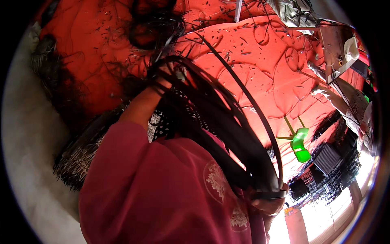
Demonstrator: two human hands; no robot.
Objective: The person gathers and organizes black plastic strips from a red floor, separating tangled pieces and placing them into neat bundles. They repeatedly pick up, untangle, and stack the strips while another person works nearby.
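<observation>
A long bundle of dark, flat strips (227, 126) arches across in front of my pink sleeve and body. My left hand (170, 74) is closed round its upper end, with strips passing over the fingers. At the lower right, my right hand (270, 204) grips the other end, partly hidden by the strips and a dark band that crosses there. One strip bows out apart from the others, on the right side. Just beyond my left hand lies a tangled black coil of strips (152, 28) on the red floor covering (97, 24).
Small dark scraps and loose curled strips are scattered over the red covering. A bundle of cut strips (83, 154) lies at the left by a pale wall (24, 142). A green plastic chair (300, 145) stands at the right, near dark stacked goods (325, 162).
</observation>
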